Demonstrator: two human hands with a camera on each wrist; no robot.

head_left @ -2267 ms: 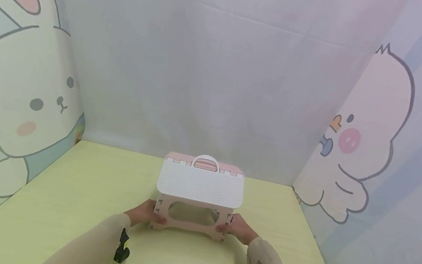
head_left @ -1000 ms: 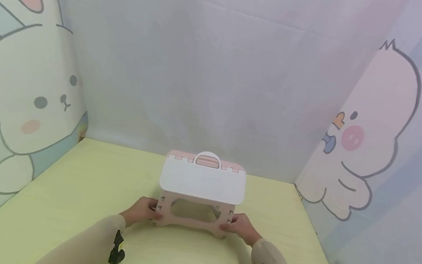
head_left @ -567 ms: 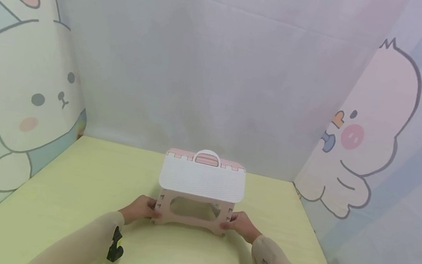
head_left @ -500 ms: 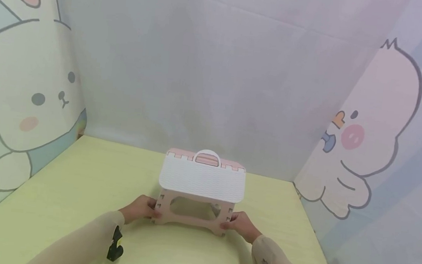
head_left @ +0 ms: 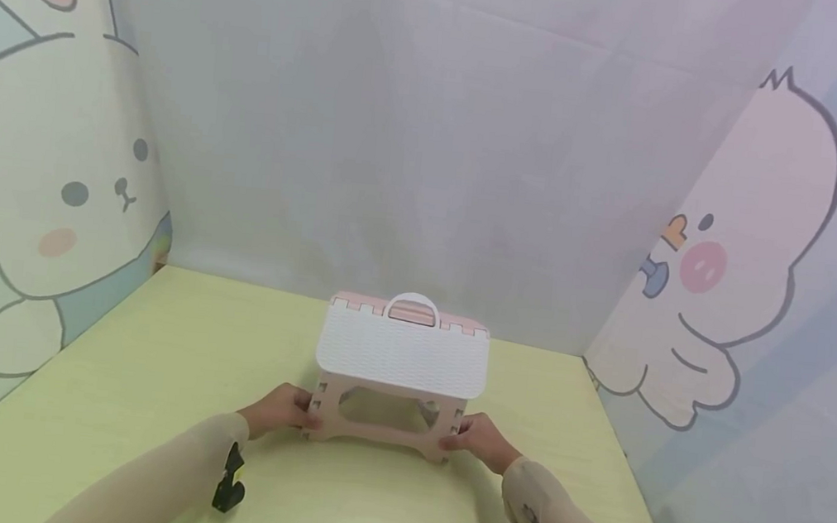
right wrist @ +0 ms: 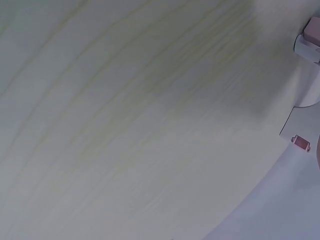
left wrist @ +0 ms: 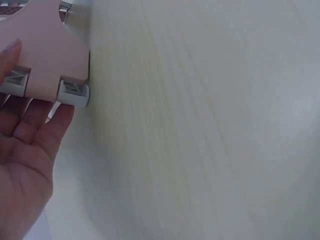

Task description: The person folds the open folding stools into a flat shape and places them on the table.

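Note:
A small pink and white folding stool (head_left: pixel 402 348) stands on the table, its white textured panel sloping toward me and a white arched handle (head_left: pixel 413 298) at its top edge. My left hand (head_left: pixel 278 410) grips the stool's lower left side, thumb on the front. On the lower right side my right hand (head_left: pixel 481 441) holds on in the same way. In the left wrist view, the left hand (left wrist: pixel 30 150) has its fingers behind the hinged edge of the pink leg (left wrist: pixel 50 50). The right wrist view shows only a corner of the stool (right wrist: pixel 307 47) and a sliver of the hand.
The light yellow table (head_left: pixel 178 357) reaches back to a grey cloth wall (head_left: pixel 399 143). A printed rabbit (head_left: pixel 59 180) covers the left wall, and a printed duck figure (head_left: pixel 739 265) the right one. Black straps hang at both wrists.
Both hands keep their hold on the stool. The whole scene has shifted slightly upward in the head view; the stool's shape looks the same.

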